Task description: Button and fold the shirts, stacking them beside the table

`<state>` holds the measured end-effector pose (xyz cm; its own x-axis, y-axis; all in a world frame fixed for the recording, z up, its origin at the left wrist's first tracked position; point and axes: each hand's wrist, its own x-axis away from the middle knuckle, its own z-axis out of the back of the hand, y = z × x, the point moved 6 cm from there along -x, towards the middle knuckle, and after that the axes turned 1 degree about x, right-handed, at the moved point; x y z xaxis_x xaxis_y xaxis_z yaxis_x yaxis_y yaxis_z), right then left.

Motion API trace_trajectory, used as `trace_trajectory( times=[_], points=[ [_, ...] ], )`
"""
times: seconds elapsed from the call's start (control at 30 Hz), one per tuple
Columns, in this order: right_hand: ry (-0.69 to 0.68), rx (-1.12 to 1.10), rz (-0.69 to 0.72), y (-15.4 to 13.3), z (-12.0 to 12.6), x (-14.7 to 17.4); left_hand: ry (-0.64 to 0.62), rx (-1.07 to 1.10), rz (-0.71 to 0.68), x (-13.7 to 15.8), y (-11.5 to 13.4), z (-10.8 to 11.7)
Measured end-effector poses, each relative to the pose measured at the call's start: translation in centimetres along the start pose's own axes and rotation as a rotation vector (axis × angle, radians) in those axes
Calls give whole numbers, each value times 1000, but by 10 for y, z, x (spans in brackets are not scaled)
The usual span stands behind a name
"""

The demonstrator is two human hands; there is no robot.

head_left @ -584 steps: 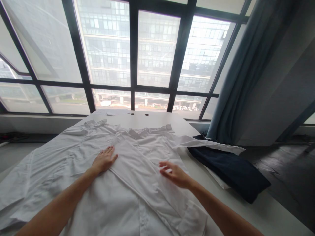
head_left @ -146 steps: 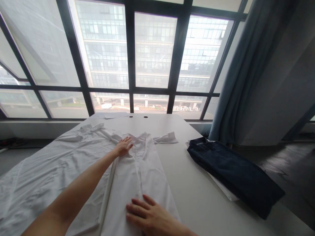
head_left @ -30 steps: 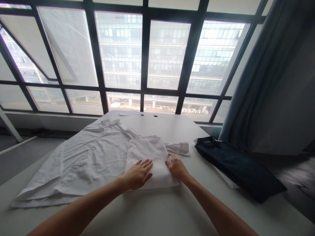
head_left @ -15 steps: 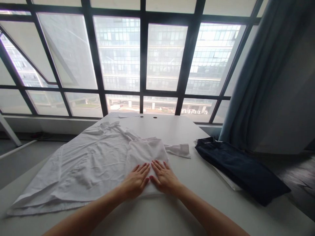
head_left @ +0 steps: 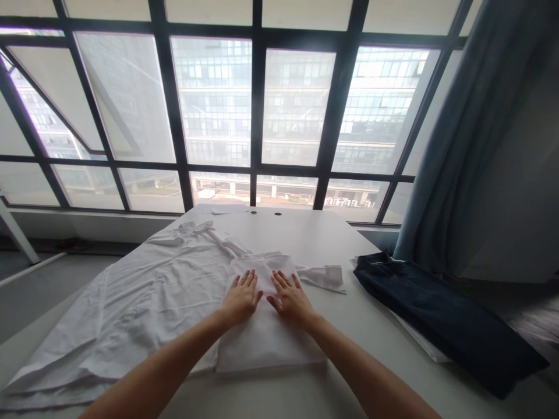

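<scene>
A white shirt (head_left: 161,308) lies spread over the left and middle of the table, its fabric wrinkled on the left. Its right part is folded over into a smooth panel (head_left: 266,343), and a sleeve end with its cuff (head_left: 325,276) sticks out to the right. On the panel's left half rests my left hand (head_left: 241,298), flat with fingers stretched out. My right hand (head_left: 290,299) lies flat on the same panel just to the right, fingers spread a little. Neither hand grasps anything.
A folded dark navy garment (head_left: 441,314) lies at the table's right side, over something white (head_left: 421,337). The white table (head_left: 301,230) runs back toward large windows (head_left: 213,105). A blue-grey curtain (head_left: 454,145) hangs at the right.
Both hands have slid slightly up the folded panel and a little apart. More of the panel's near part shows now. The view has shifted a bit.
</scene>
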<state>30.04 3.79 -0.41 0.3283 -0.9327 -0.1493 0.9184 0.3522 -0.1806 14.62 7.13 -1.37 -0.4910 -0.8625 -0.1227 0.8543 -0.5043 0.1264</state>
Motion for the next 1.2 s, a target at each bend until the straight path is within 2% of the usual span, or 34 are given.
trace_trajectory(
  times=[0.13, 0.2, 0.27, 0.33, 0.43, 0.57, 0.67, 0.77, 0.83, 0.97, 1.03, 1.1, 1.2],
  points=[
    [-56, 4, -119, 23, -8, -27, -70, -9, 98, -24, -31, -7],
    [-34, 20, -185, 32, -9, -37, -53, -12, 132, -31, -42, -8],
    [-1, 30, -169, 29, -9, -50, 6, -18, 124, -40, -41, -6],
    [2, 24, -92, 19, -12, -66, 43, -15, 86, -52, -33, -7],
    [-38, 10, -66, 18, -19, -84, 21, 4, 91, -67, -32, -14],
    [-96, 11, -217, 52, -23, -88, -35, 40, 176, -72, -58, -21],
    [-98, 27, -278, 67, -19, -82, -41, 55, 251, -66, -75, -16],
    [-10, 41, -290, 60, -11, -71, -40, 16, 279, -52, -70, -8],
    [20, 27, -251, 44, -9, -57, -43, -10, 221, -36, -49, -4],
    [-47, -52, -75, 1, -14, -9, -82, 71, -69, 21, 14, -8],
    [-80, -81, -2, -16, -15, 23, -97, 114, -178, 55, 38, -10],
    [-99, -97, 47, -27, -12, 52, -99, 135, -232, 82, 48, -10],
    [-110, -94, 26, -23, -3, 82, -118, 137, -236, 108, 43, -6]
  ],
)
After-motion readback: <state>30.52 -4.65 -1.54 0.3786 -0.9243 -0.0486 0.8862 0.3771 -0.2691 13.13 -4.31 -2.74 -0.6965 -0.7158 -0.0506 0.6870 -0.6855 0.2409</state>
